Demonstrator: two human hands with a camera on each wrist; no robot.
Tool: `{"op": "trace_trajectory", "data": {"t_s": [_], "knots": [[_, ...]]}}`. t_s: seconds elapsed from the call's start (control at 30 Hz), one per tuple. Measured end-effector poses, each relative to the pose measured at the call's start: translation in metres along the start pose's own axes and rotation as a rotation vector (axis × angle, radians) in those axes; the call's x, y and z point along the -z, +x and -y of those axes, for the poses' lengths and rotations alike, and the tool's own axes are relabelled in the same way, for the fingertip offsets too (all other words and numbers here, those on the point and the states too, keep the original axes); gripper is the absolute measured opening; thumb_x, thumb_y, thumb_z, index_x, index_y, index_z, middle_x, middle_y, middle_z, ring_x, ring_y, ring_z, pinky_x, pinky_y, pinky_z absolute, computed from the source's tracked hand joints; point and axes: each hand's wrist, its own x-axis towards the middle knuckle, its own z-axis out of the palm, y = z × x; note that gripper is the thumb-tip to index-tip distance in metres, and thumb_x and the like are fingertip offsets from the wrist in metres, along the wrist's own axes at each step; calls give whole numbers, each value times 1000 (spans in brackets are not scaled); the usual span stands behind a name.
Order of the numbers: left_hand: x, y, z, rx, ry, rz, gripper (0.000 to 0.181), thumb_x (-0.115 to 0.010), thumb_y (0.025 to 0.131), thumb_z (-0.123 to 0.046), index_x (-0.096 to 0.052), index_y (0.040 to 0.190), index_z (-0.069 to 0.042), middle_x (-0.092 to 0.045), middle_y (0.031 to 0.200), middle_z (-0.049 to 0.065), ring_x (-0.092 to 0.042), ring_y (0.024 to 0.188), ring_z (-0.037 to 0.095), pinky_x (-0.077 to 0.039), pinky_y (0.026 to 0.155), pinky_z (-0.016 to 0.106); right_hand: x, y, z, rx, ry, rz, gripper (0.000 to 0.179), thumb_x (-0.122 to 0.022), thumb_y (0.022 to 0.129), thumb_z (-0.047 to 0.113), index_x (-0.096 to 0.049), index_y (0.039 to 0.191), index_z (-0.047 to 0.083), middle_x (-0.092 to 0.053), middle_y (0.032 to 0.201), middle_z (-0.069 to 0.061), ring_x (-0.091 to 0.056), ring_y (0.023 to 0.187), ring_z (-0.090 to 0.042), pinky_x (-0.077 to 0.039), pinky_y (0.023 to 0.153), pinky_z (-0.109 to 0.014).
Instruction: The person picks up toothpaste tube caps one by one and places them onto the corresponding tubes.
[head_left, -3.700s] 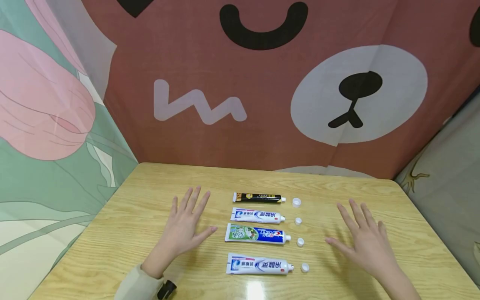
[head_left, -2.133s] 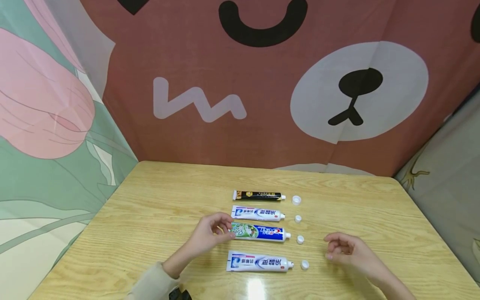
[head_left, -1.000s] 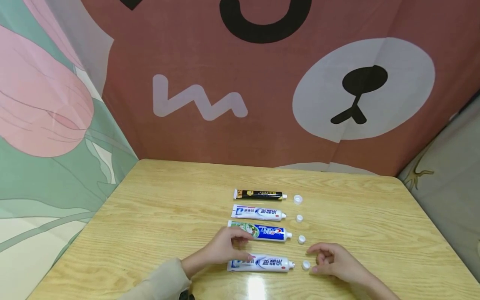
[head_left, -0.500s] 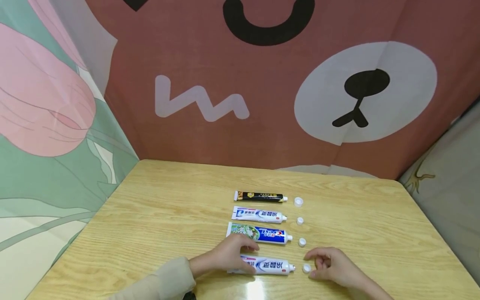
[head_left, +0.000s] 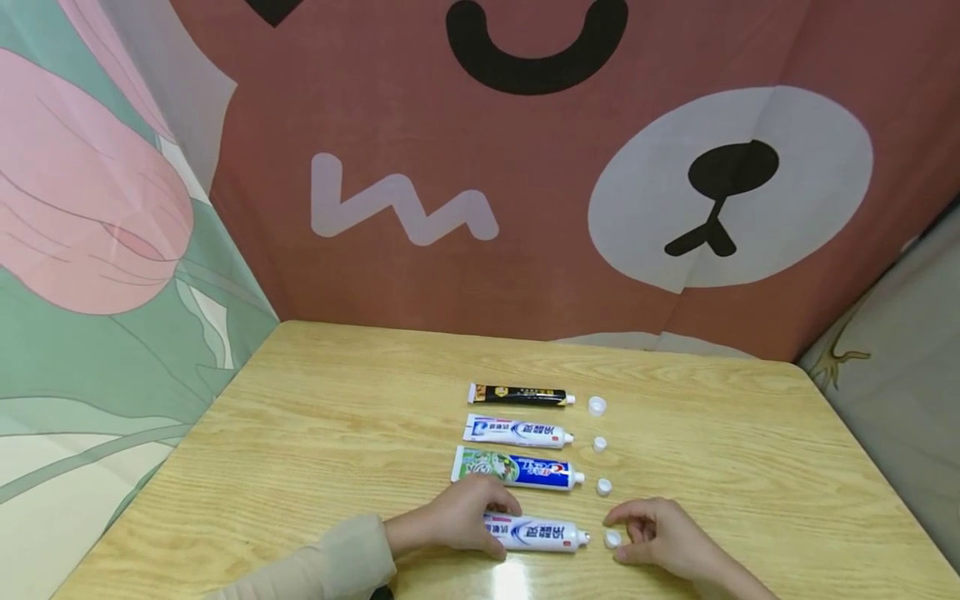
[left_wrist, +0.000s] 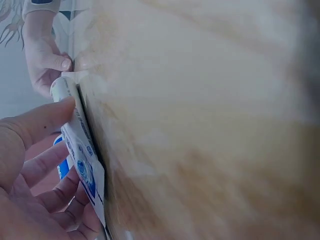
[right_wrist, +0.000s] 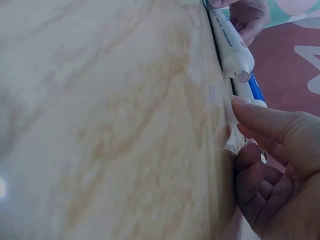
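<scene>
My left hand (head_left: 468, 515) grips the nearest white toothpaste tube (head_left: 540, 533) around its tail half, thumb on the near side and fingers on the far side. In the left wrist view the thumb lies along the printed tube (left_wrist: 82, 150). The uncapped nozzle points right. Just beyond it, my right hand (head_left: 667, 537) pinches a small white cap (head_left: 612, 539) between thumb and index finger. The right wrist view shows the thumb at the cap (right_wrist: 233, 110), a short gap from the open nozzle (right_wrist: 243, 76); the other fingers curl in.
Behind lie a green-and-blue toothpaste tube (head_left: 540, 472), a smaller white one (head_left: 517, 431) and a black one (head_left: 525, 396), all uncapped. To their right sit white caps: the nearer (head_left: 603, 487), the middle (head_left: 599, 444) and the larger far one (head_left: 596, 406). Printed cloth (head_left: 450, 283) hangs behind the wooden table (head_left: 337, 400).
Both hands came in from the sides, fingers first spread, then curling. The left moved right and down onto the nearest tube; the right moved left to its cap. The tubes stayed in place.
</scene>
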Motion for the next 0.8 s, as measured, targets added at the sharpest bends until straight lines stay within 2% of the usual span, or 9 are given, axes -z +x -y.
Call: {"op": "trace_trajectory", "data": {"t_s": [0.3,0.57,0.8], "knots": [[1,1,-5,14,147,8,48,-86,53,-28,-68,96,-17,-55,81,-17,-47,76,-1,-39,74,17,0,4,3,45,-52,-10,34,-78,70,20,-68,98,5,-50,66,3,-43,54,-1,-36,45,-19],[2,2,-11,67,178,48,44,-85,55,-27,-68,95,-16,-53,81,-15,-47,77,1,-39,74,17,-1,3,6,21,-42,-6,34,-78,70,23,-69,97,5,-51,65,3,-43,52,-1,-35,44,-18],[0,2,-15,72,221,52,41,-85,56,-27,-67,90,-15,-51,78,-15,-46,77,2,-39,74,17,-5,0,4,36,-61,-41,33,-78,69,25,-70,94,4,-51,62,6,-43,53,-1,-37,45,-19]]}}
